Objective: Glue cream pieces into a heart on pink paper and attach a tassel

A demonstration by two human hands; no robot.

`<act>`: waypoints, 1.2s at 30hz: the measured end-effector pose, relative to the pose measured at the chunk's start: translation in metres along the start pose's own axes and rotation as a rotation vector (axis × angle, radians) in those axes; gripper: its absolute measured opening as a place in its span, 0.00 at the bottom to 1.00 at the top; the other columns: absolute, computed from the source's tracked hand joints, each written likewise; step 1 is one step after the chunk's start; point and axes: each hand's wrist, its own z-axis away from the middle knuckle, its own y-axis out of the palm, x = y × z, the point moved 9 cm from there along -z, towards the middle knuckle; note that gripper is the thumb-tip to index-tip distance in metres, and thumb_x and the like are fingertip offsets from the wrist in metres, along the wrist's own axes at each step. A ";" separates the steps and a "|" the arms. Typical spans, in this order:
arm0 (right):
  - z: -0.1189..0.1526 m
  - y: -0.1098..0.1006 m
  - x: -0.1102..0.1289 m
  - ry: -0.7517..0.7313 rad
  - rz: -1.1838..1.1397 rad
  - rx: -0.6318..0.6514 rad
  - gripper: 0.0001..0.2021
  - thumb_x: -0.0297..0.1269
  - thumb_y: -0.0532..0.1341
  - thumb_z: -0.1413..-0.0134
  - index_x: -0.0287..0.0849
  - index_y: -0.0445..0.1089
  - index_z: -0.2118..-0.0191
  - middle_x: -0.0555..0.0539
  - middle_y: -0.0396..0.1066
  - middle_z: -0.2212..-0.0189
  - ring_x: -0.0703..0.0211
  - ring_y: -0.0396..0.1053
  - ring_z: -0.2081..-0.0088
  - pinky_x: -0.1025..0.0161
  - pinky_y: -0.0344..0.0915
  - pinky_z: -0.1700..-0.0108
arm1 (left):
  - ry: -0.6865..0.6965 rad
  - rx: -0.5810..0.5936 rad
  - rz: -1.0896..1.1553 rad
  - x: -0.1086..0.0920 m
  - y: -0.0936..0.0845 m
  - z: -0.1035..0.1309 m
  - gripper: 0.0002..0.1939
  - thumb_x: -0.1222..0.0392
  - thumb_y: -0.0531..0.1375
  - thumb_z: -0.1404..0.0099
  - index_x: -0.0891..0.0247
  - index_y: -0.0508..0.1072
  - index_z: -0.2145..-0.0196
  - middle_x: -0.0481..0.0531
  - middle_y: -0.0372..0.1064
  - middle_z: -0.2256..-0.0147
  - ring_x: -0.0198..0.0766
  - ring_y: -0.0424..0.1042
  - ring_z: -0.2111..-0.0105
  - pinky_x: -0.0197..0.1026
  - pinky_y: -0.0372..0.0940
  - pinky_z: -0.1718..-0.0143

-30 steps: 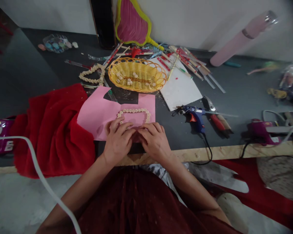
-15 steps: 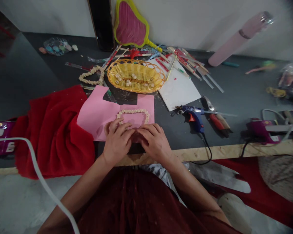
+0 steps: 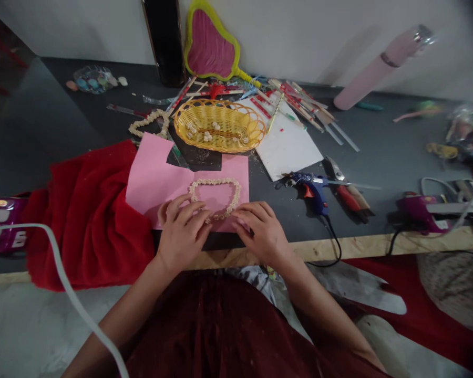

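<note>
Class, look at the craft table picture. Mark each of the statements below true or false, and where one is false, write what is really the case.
1. Both hands rest on the pink paper at the near end of the shell heart. True: the left hand and the right hand lie at its lower part.
2. The yellow basket is empty. False: a few small pale shells lie in it.
3. The blue glue gun lies on the table to the right of the pink paper. True.
4. The right hand holds the glue gun. False: the gun lies apart from both hands.
5. A red cloth lies to the left of the pink paper. True.
</note>
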 end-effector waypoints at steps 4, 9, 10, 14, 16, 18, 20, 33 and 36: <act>-0.014 -0.026 0.001 -0.065 -0.021 -0.014 0.09 0.32 0.58 0.40 0.44 0.71 0.55 0.43 0.72 0.57 0.53 0.68 0.53 0.51 0.65 0.49 | -0.016 0.028 0.009 0.004 0.006 0.006 0.08 0.64 0.61 0.39 0.56 0.75 0.62 0.50 0.73 0.54 0.52 0.60 0.44 0.60 0.55 0.45; -0.048 -0.057 0.003 -0.125 -0.006 -0.033 0.08 0.34 0.58 0.40 0.45 0.71 0.56 0.43 0.73 0.58 0.53 0.70 0.54 0.52 0.67 0.51 | -0.003 -0.082 -0.015 0.003 0.003 0.008 0.06 0.63 0.61 0.38 0.53 0.75 0.63 0.48 0.75 0.57 0.49 0.63 0.47 0.60 0.55 0.47; -0.056 -0.062 0.001 -0.128 -0.018 -0.037 0.08 0.34 0.58 0.40 0.45 0.71 0.57 0.43 0.73 0.58 0.54 0.70 0.55 0.53 0.67 0.52 | 0.004 -0.094 -0.024 0.002 0.002 0.008 0.07 0.63 0.61 0.38 0.53 0.75 0.63 0.47 0.75 0.57 0.49 0.64 0.47 0.59 0.55 0.47; -0.088 -0.075 -0.015 -0.102 -0.069 -0.053 0.07 0.36 0.58 0.41 0.43 0.71 0.59 0.43 0.73 0.59 0.55 0.71 0.57 0.58 0.68 0.54 | -0.001 -0.088 -0.051 0.001 0.001 0.010 0.08 0.63 0.60 0.37 0.50 0.74 0.62 0.44 0.76 0.60 0.47 0.66 0.51 0.58 0.53 0.47; -0.105 -0.082 -0.027 -0.068 -0.053 -0.085 0.08 0.35 0.57 0.41 0.42 0.72 0.60 0.43 0.74 0.60 0.56 0.71 0.60 0.59 0.67 0.56 | 0.002 -0.081 -0.050 0.000 0.000 0.011 0.07 0.64 0.60 0.36 0.51 0.74 0.62 0.44 0.76 0.62 0.46 0.67 0.53 0.58 0.51 0.46; -0.123 -0.090 -0.042 -0.007 -0.009 -0.125 0.09 0.33 0.55 0.42 0.41 0.72 0.60 0.44 0.74 0.62 0.57 0.71 0.62 0.60 0.67 0.59 | 0.030 -0.095 -0.045 -0.002 -0.002 0.010 0.07 0.65 0.60 0.37 0.54 0.74 0.62 0.43 0.77 0.63 0.45 0.68 0.55 0.58 0.50 0.47; -0.140 -0.093 -0.054 0.054 0.041 -0.132 0.10 0.31 0.54 0.43 0.40 0.73 0.60 0.44 0.75 0.63 0.57 0.71 0.64 0.60 0.66 0.59 | 0.058 -0.132 -0.027 -0.006 -0.007 0.010 0.07 0.67 0.60 0.37 0.55 0.74 0.63 0.43 0.77 0.64 0.44 0.68 0.56 0.57 0.51 0.47; -0.215 -0.015 -0.090 0.089 0.404 0.324 0.08 0.30 0.63 0.52 0.42 0.76 0.64 0.44 0.77 0.64 0.51 0.71 0.59 0.59 0.64 0.59 | -0.098 -0.116 -0.007 0.044 -0.052 -0.061 0.10 0.56 0.56 0.33 0.49 0.74 0.56 0.50 0.73 0.59 0.50 0.63 0.51 0.59 0.53 0.47; -0.215 -0.011 -0.097 0.105 0.422 0.327 0.08 0.30 0.62 0.52 0.43 0.76 0.63 0.43 0.76 0.63 0.49 0.71 0.58 0.58 0.63 0.59 | -0.094 -0.078 -0.010 0.069 -0.038 -0.103 0.12 0.53 0.54 0.32 0.50 0.74 0.55 0.50 0.72 0.59 0.50 0.60 0.48 0.58 0.52 0.46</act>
